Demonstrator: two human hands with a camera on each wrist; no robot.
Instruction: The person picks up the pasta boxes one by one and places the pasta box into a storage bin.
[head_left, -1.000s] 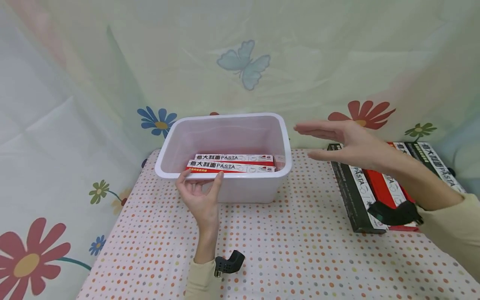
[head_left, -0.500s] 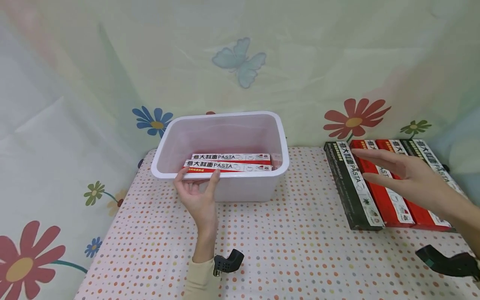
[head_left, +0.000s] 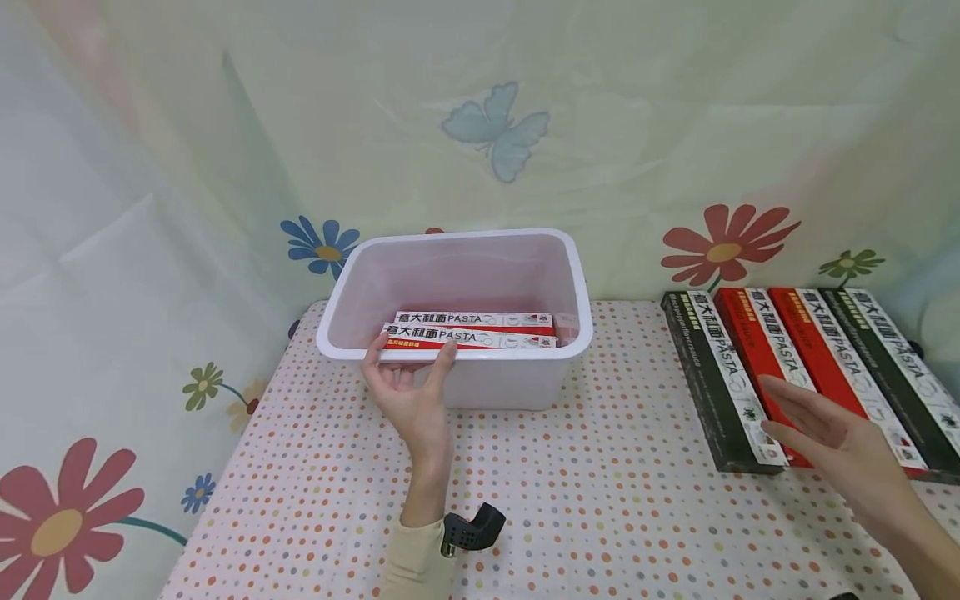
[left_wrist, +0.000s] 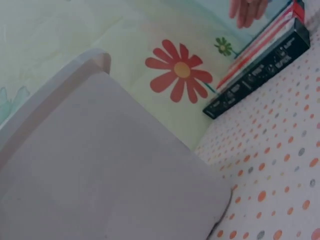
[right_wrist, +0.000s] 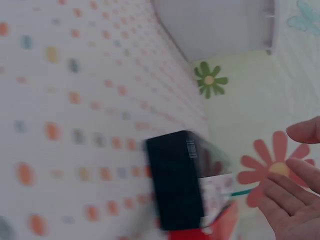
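My left hand (head_left: 408,400) grips the near rim of a white plastic bin (head_left: 517,379), with index finger and thumb tips over the edge. Inside the bin, two red-and-white pasta boxes (head_left: 495,337) lie side by side. At the right, my right hand (head_left: 840,446) hovers over the near ends of several pasta boxes, its fingers extended and holding nothing. Among them are a black pasta box (head_left: 701,383) on the left, a red pasta box (head_left: 750,342) beside it, a second red pasta box (head_left: 817,342), and another black one (head_left: 885,358).
A dotted cloth (head_left: 600,500) covers the table. Behind the bin hangs a pale curtain (head_left: 637,125) printed with flowers and a butterfly. The row of boxes stands to the right of the bin, with dotted cloth between them.
My right hand has moved from beside the bin to the right and nearer, down over the near ends of the boxes. My left hand has stayed on the bin's rim.
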